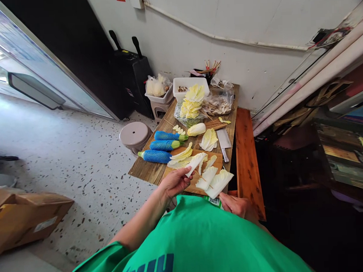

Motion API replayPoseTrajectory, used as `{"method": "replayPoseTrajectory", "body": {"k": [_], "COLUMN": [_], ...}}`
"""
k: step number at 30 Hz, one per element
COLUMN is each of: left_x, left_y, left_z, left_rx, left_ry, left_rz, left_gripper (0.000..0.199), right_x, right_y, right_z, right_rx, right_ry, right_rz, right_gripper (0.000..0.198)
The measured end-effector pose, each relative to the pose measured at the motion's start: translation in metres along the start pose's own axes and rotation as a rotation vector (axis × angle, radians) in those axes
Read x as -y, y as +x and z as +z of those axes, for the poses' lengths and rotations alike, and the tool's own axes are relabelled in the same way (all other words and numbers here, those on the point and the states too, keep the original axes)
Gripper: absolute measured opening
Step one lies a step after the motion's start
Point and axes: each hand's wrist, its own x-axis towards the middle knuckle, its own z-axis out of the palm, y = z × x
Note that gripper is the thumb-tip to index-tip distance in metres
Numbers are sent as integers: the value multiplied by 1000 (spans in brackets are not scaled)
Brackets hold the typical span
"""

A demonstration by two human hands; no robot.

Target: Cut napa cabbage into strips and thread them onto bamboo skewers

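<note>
My left hand (177,181) pinches a pale napa cabbage leaf piece (196,162) above the wooden cutting board (187,187). Closed at the lower right, my right hand (236,204) holds a thin wooden skewer (200,175) bearing cabbage leaves (220,183). Its fingers touch the lower leaf's edge, and the skewer's end there is hidden. The skewer's other end points up and left toward the leaf in my left hand. Loose cabbage leaves (181,155) lie on the board beyond my left hand. Whether the skewer touches the left-hand leaf is unclear.
A cleaver (223,140) lies at the table's right side, beside a cabbage leaf (209,140). Several blue-netted zucchini (155,156) line the left. Farther back are a cabbage heart (196,129), stacked skewered leaves (192,104), a white tub (176,85) and bagged mushrooms (223,104).
</note>
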Motion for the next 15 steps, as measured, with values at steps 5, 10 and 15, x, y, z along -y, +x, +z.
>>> {"method": "replayPoseTrajectory", "body": {"k": [5, 10, 15], "left_x": [1, 7, 9], "left_y": [-3, -4, -3], "left_z": [0, 0, -1], "left_rx": [5, -3, 12], "left_ry": [53, 120, 153], "left_rz": [23, 96, 86], "left_gripper": [8, 4, 5], "right_x": [4, 5, 4], "right_y": [-2, -6, -8], "right_z": [-2, -3, -1], "right_rx": [46, 118, 157], "right_ry": [-3, -11, -59], "right_rz": [48, 87, 123], "right_gripper": [30, 34, 36]}}
